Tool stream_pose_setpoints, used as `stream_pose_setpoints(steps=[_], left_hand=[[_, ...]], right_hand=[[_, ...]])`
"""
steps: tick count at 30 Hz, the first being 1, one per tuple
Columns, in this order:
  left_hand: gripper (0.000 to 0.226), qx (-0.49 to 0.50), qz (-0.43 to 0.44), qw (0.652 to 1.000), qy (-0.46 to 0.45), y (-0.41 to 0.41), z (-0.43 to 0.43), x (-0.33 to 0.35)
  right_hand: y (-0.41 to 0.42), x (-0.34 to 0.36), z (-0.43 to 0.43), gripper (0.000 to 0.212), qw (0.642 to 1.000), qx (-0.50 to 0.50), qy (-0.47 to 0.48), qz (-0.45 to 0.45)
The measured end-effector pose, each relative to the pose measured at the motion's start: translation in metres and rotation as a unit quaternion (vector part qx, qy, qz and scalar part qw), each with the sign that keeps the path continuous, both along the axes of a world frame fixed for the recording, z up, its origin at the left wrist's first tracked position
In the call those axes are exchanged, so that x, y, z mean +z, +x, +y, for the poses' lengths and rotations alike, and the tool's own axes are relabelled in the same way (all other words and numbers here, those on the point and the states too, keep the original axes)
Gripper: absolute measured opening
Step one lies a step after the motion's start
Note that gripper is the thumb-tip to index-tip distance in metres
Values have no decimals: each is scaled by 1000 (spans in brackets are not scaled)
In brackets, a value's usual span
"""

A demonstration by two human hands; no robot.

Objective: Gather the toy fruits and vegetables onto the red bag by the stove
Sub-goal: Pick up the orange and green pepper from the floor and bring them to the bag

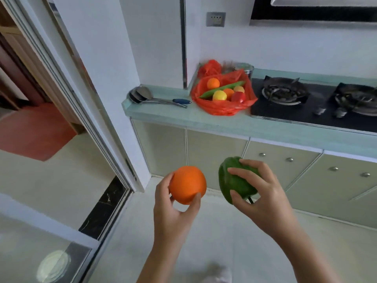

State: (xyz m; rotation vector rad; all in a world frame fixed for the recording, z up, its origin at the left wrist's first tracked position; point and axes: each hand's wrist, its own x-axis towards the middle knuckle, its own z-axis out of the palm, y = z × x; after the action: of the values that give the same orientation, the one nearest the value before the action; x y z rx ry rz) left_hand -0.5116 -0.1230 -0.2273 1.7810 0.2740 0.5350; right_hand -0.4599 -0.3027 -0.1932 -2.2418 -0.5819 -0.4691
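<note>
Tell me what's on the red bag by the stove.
A small orange, a long green pod, a second orange, a yellow fruit, a red fruit, a half-covered pale fruit. Anything beneath is hidden.

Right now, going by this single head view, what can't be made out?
All in the head view:
- The metal jar: its lower part is hidden behind the red bag.
- The far-right burner: cut off by the right edge.
- The green pepper: its near side is covered by the right hand.
- The orange: its underside is covered by the left hand.
- The pale shape at the bottom edge: too blurred to identify.
</note>
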Motion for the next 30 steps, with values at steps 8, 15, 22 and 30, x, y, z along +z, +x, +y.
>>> stream_pose_setpoints(steps=[8,15,22,30], left_hand=[[64,-83,-32,992,89,143,-17,-1],[66,-202,-67,970,113,285,-86,35],[63,-229,-29,970,77,357,-98,5],[67,-164,32,986,0,470,-49,-29]], right_hand=[[136,-16,-25,40,998,-58,16,12],[241,7,-86,41,992,-119,46,-22],[292,-18,-112,40,982,-184,44,11],[363,-45,-104,39,974,-214,27,66]])
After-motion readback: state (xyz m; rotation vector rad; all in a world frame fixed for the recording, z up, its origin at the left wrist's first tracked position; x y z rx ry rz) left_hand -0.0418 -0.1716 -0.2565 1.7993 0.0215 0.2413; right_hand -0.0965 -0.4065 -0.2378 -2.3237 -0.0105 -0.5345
